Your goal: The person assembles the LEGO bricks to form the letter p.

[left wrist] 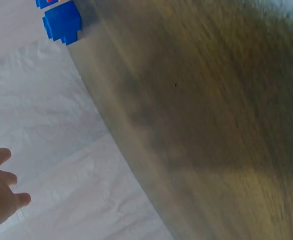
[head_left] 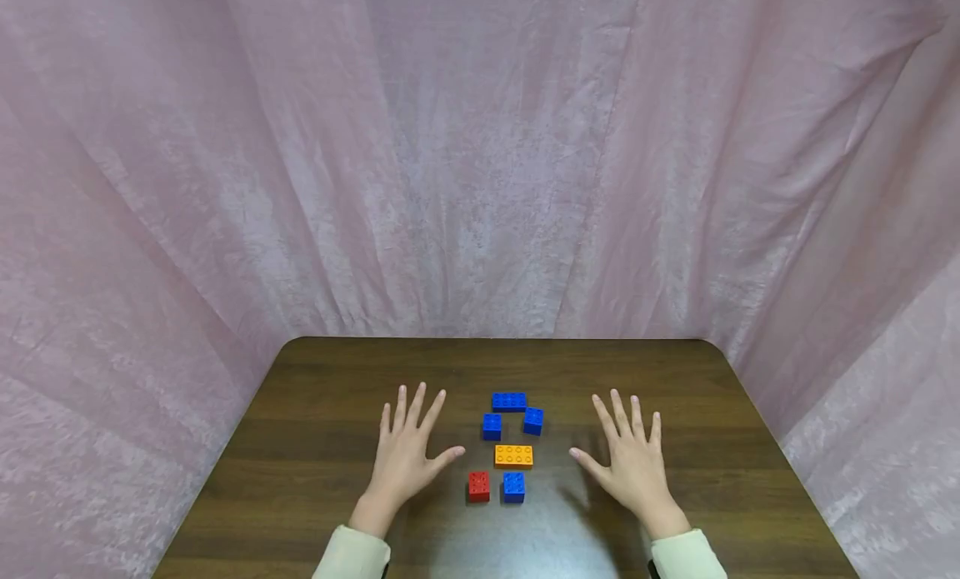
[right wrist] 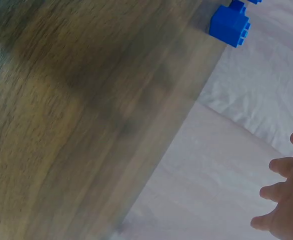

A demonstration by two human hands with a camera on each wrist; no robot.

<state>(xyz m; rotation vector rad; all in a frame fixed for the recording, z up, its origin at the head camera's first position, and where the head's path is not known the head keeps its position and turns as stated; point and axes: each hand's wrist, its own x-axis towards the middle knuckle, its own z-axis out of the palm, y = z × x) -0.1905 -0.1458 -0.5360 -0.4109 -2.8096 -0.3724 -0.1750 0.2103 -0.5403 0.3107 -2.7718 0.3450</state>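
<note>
In the head view, several toy building bricks lie between my two hands. At the back is a long blue brick (head_left: 509, 402), with two square blue bricks, one at the left (head_left: 492, 426) and one at the right (head_left: 533, 421), just in front of it. A long orange brick (head_left: 513, 456) lies nearer. Closest are a red brick (head_left: 478, 486) and another square blue brick (head_left: 513, 487), side by side and apart. My left hand (head_left: 407, 460) is spread left of the bricks, holding nothing. On the other side my right hand (head_left: 633, 469), also spread, touches no brick.
The bricks lie on a dark brown wooden table (head_left: 300, 446) with rounded far corners. Pinkish curtains (head_left: 480, 162) hang behind it and along both sides. Both wrists come out of pale sleeves (head_left: 352, 554).
</note>
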